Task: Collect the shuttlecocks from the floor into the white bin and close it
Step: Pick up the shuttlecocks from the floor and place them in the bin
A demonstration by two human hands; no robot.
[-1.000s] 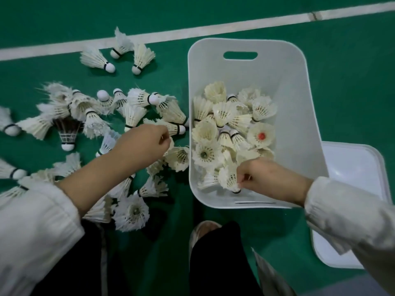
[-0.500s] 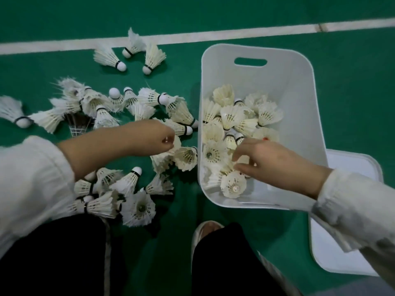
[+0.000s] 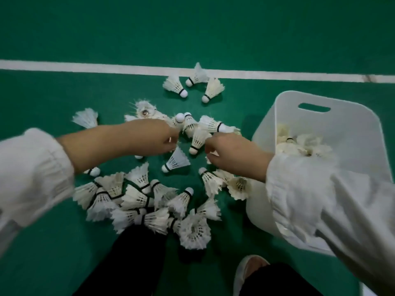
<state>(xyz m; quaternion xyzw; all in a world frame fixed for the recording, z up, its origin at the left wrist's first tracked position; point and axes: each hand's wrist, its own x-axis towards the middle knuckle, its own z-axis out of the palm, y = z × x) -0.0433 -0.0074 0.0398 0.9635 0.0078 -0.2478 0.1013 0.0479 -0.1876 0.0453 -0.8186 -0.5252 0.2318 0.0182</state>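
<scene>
Left hand: the left hand (image 3: 158,138) comes in from 9 o'clock with its fingers curled downward over the scattered shuttlecocks (image 3: 136,197). I cannot tell whether it is grasping one.
Right hand: the right hand (image 3: 228,154) reaches from 4 o'clock with its fingers bent under, knuckles up. Whether anything is clasped beneath them cannot be told.
Between the hands: an upended shuttlecock (image 3: 197,139) sits with its cork toward 6 o'clock, just beside the right hand's knuckles. A second one (image 3: 176,160) lies near both hands, toward 6 o'clock.
Floor pile: most of the scattered shuttlecocks are heaped at 6 o'clock of the hands, overlapping one another.
Outliers: a group of three (image 3: 175,85) lies at 12 o'clock, close to the white line (image 3: 85,66). A lone one (image 3: 86,117) lies at 10 o'clock.
White bin: the white bin (image 3: 352,124) stands on the green floor (image 3: 213,28) at 3 o'clock, top uncovered. Its handle slot is on the far wall.
Bin contents: a cluster of collected shuttlecocks (image 3: 310,146) lies inside, partly hidden by the right sleeve (image 3: 320,199).
Person: black trousers (image 3: 132,263) and a pale shoe (image 3: 249,268) show at 6 o'clock.
</scene>
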